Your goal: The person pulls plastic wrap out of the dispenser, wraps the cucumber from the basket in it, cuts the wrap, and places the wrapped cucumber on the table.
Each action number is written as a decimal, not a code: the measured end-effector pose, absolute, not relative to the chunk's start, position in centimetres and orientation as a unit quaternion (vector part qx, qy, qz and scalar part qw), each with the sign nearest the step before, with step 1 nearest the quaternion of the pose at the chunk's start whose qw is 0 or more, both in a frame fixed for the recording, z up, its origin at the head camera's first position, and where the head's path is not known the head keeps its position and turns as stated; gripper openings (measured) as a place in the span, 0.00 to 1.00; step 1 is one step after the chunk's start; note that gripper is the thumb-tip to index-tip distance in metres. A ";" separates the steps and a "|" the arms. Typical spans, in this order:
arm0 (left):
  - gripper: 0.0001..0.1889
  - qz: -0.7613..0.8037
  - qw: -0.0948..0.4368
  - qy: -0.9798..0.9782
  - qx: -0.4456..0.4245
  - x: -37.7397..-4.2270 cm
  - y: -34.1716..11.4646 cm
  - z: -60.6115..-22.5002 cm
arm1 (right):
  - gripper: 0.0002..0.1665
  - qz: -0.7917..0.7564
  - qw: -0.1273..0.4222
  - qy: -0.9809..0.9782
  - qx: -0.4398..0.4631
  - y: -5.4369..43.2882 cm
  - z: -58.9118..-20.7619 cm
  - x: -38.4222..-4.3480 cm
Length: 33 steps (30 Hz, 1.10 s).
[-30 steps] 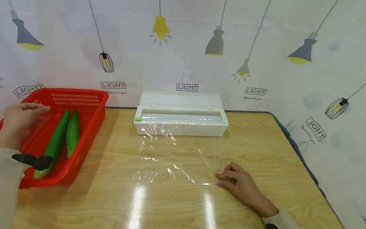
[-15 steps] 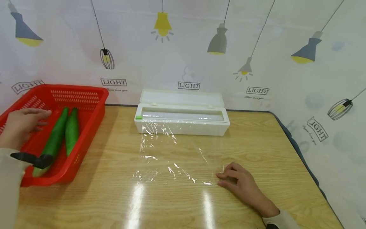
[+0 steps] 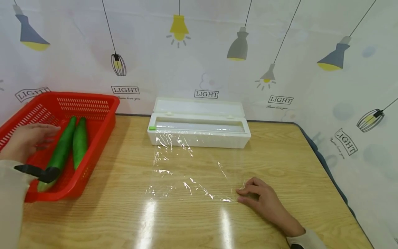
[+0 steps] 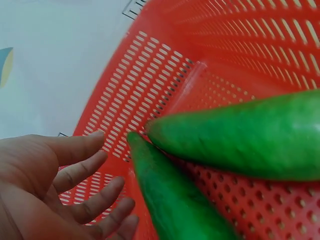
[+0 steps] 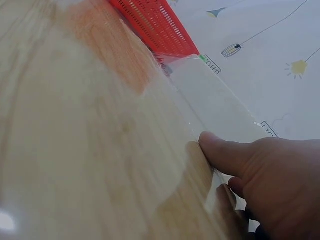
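Observation:
My left hand (image 3: 32, 140) hovers over the red basket (image 3: 101, 148), fingers extended and holding nothing. Two long green cucumbers (image 3: 80, 143) lie side by side in the basket; in the left wrist view the fingertips are beside the tip of the nearer cucumber (image 4: 175, 195). At the right, my right hand (image 3: 267, 200) pinches the front right corner of a sheet of clear cling film (image 3: 189, 180) between thumb and fingers. The film stretches forward over the table from a white dispenser box (image 3: 199, 140) whose lid stands up. In the right wrist view the thumb (image 5: 225, 152) lies at the film's edge.
The wooden table (image 3: 280, 155) has a dark back edge against a wall covering (image 3: 192, 45) printed with lamps. A small green slider (image 3: 152, 128) sits at the left end of the dispenser, and the film roll (image 3: 199, 127) shows inside.
The left hand has lowered slightly and shifted a little right over the basket. The right hand keeps its pinch on the film. The head view has shifted a little.

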<state>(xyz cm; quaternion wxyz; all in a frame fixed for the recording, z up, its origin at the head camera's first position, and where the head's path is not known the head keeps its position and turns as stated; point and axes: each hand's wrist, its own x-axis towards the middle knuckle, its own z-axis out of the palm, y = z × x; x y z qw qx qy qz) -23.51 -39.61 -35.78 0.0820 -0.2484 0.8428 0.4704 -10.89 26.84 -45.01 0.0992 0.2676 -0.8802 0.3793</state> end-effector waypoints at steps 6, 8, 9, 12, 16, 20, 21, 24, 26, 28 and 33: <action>0.32 0.476 0.102 0.848 -0.210 -23.1 -39.5 -36.0 | 0.14 0.378 0.110 -0.877 0.276 26.9 -45.0 -11.0; 0.31 0.476 0.101 0.855 -0.181 -22.8 -39.6 -36.0 | 0.14 0.378 0.109 -0.876 0.277 26.9 -44.9 -11.0; 0.29 0.478 0.103 0.856 -0.166 -22.7 -39.6 -36.0 | 0.14 0.378 0.109 -0.876 0.278 26.9 -44.9 -11.0; 0.24 0.486 0.113 0.860 -0.110 -22.3 -39.8 -35.8 | 0.14 0.379 0.107 -0.876 0.279 26.9 -44.9 -11.0; 0.24 0.487 0.135 0.857 -0.102 -22.4 -39.7 -35.4 | 0.14 0.374 0.109 -0.878 0.277 27.0 -45.0 -11.0; 0.30 0.460 0.151 0.866 -0.128 -22.8 -39.4 -35.3 | 0.14 0.372 0.108 -0.880 0.275 27.1 -45.1 -11.0; 0.31 0.456 0.154 0.866 -0.139 -22.9 -39.3 -35.3 | 0.14 0.372 0.108 -0.880 0.275 27.2 -45.1 -11.0; 0.33 0.463 0.164 0.858 -0.153 -22.8 -39.1 -35.6 | 0.14 0.374 0.108 -0.879 0.275 27.2 -45.1 -11.0; 0.35 0.463 0.168 0.855 -0.160 -22.9 -39.1 -35.8 | 0.14 0.375 0.108 -0.879 0.275 27.2 -45.0 -10.9; 0.39 0.461 0.173 0.855 -0.165 -23.0 -39.1 -35.9 | 0.14 0.377 0.107 -0.878 0.274 27.3 -45.0 -10.9; 0.55 0.454 0.184 0.851 -0.189 -23.6 -39.3 -36.3 | 0.14 0.376 0.107 -0.880 0.270 27.3 -45.0 -10.9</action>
